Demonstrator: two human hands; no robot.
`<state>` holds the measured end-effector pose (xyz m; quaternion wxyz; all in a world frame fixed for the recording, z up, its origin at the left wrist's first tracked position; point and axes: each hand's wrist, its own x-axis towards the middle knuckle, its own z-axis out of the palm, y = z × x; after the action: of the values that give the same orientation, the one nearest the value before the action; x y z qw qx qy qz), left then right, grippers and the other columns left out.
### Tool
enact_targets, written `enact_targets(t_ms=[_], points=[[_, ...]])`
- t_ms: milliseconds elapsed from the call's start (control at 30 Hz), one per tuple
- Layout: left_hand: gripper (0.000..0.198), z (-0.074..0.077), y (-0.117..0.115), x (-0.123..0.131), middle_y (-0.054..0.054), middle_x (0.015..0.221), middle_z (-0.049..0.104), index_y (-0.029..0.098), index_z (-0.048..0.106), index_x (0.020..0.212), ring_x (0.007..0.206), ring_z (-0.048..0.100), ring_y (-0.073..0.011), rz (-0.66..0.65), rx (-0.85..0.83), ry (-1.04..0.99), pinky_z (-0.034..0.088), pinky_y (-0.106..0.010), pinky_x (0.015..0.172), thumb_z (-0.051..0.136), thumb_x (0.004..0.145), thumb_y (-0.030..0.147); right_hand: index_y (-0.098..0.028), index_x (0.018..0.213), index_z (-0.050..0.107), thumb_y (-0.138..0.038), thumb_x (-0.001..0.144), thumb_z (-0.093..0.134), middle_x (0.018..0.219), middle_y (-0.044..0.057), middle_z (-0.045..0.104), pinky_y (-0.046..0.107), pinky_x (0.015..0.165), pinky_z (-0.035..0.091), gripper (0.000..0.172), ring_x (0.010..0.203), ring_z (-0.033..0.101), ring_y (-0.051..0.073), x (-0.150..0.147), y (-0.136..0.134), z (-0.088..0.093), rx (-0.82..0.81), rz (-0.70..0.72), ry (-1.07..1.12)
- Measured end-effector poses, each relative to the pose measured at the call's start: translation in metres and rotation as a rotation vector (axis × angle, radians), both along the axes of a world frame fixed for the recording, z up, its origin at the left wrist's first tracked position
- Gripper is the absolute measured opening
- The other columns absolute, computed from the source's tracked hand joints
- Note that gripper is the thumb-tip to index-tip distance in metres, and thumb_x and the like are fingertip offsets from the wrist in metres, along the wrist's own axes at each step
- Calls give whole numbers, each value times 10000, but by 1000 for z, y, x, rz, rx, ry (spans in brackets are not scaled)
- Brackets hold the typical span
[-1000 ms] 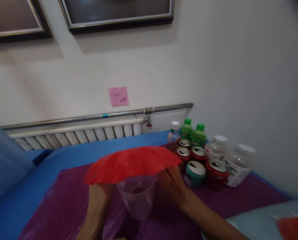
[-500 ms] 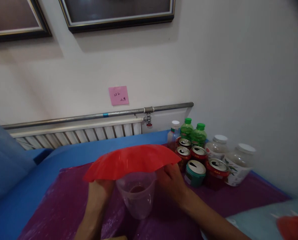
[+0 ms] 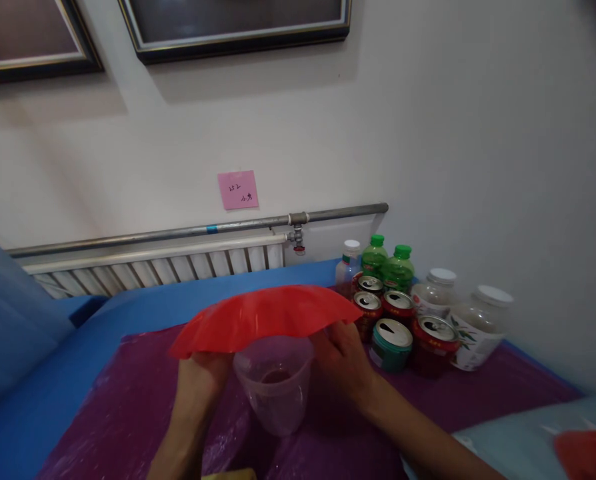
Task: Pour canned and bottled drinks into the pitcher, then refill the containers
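Red plastic plate (image 3: 263, 317), bent into a shallow arch, held up over a clear plastic cup (image 3: 274, 381) standing on the purple sheet (image 3: 128, 400) of the desk. Left hand (image 3: 201, 373) under the plate's left edge, right hand (image 3: 341, 357) under its right edge; fingers of both mostly hidden beneath the plate, seemingly closed on its rim, though the grip itself cannot be made out fully. Cup directly between the two hands, its mouth just below the plate's middle, a little dark liquid in the bottom. Plate not touching the cup's rim as far as can be told.

To the right, near the right hand, a cluster of opened drink cans (image 3: 401, 327), red ones and a teal one, with green-capped bottles (image 3: 398, 267) and white-lidded jars (image 3: 478, 327) behind them against the wall. Pink sticky note (image 3: 237, 190) on the wall above a radiator pipe (image 3: 198, 231). Blue cloth (image 3: 178, 300) beyond the purple sheet.
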<state>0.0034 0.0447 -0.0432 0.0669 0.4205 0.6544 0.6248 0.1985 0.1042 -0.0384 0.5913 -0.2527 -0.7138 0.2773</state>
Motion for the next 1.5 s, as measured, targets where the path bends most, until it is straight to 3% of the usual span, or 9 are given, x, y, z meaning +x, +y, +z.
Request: enact_targets(t_ms=[267, 600, 933, 1267, 1500], points=[[440, 4, -1, 4, -83, 1046, 729, 216, 673, 1044, 983, 667, -332, 24, -31, -6, 491, -512, 950, 717, 640, 383, -183, 866, 639, -249, 899, 498, 780, 27, 683, 265, 657, 484, 159, 679, 592, 161, 1, 3, -7, 16, -60, -48], [416, -1, 1, -2, -70, 1003, 733, 224, 683, 1014, 948, 678, -322, 28, 6, 46, 503, -499, 945, 725, 631, 381, -191, 974, 653, -226, 895, 483, 954, 56, 710, 295, 781, 507, 191, 885, 653, 202, 0, 3, -1, 8, 17, 3], [387, 8, -5, 11, -72, 980, 717, 224, 660, 1002, 945, 667, -318, 50, 2, 68, 506, -501, 941, 695, 657, 394, -198, 997, 654, -190, 877, 478, 990, 50, 717, 313, 813, 512, 213, 913, 651, 206, 1, 2, 0, 7, 10, -19], [354, 1, -1, 1, -50, 979, 727, 250, 688, 976, 971, 669, -311, 73, 25, 87, 518, -458, 935, 710, 648, 381, -201, 971, 647, -194, 877, 476, 955, 45, 710, 306, 832, 516, 195, 912, 650, 197, -1, 4, 1, 32, 41, 10], [330, 4, -4, 1, -88, 1114, 697, 228, 689, 1015, 1114, 612, -330, 68, -77, 89, 474, -466, 998, 611, 741, 396, -213, 1042, 647, -257, 907, 485, 1055, 60, 708, 334, 885, 516, 216, 969, 645, 209, 3, 3, 5, -27, 48, 11]])
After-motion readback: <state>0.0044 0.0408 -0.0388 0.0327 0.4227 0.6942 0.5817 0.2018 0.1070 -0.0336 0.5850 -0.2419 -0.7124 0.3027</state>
